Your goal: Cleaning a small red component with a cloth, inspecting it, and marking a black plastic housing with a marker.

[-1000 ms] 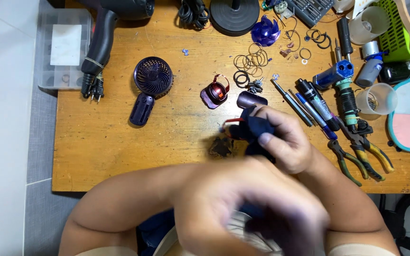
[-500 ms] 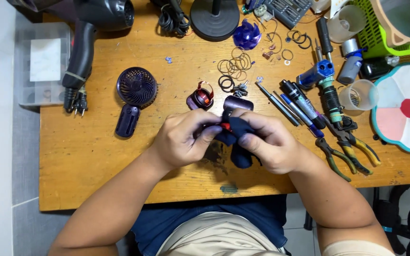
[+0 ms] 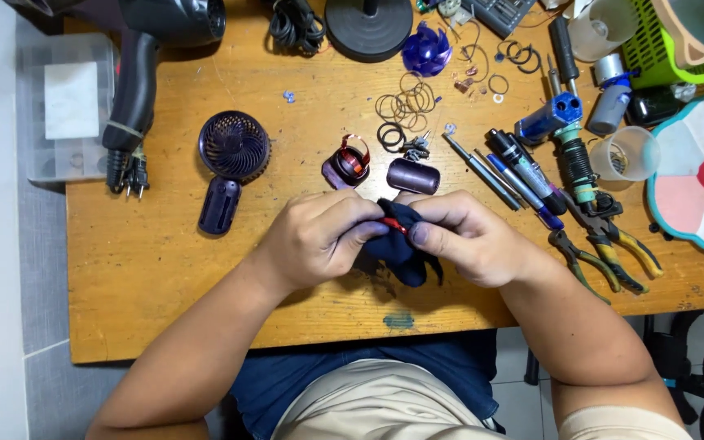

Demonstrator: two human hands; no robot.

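Two hands pinch a small dark fan part above a cluttered wooden bench point(image 3: 165, 269).
The left hand point(image 3: 315, 236) and right hand point(image 3: 466, 240) close fingertips on the part point(image 3: 397, 244); it looks light, rigid plastic, its thin red wire point(image 3: 391, 223) fragile, best gripped by the body.

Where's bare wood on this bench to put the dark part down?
Both hands, left hand and right hand, hold the dark part. Bare wood lies along the bench's near-left, below the small fan, and between the hair dryer and the rings. The right side by the pliers is crowded.
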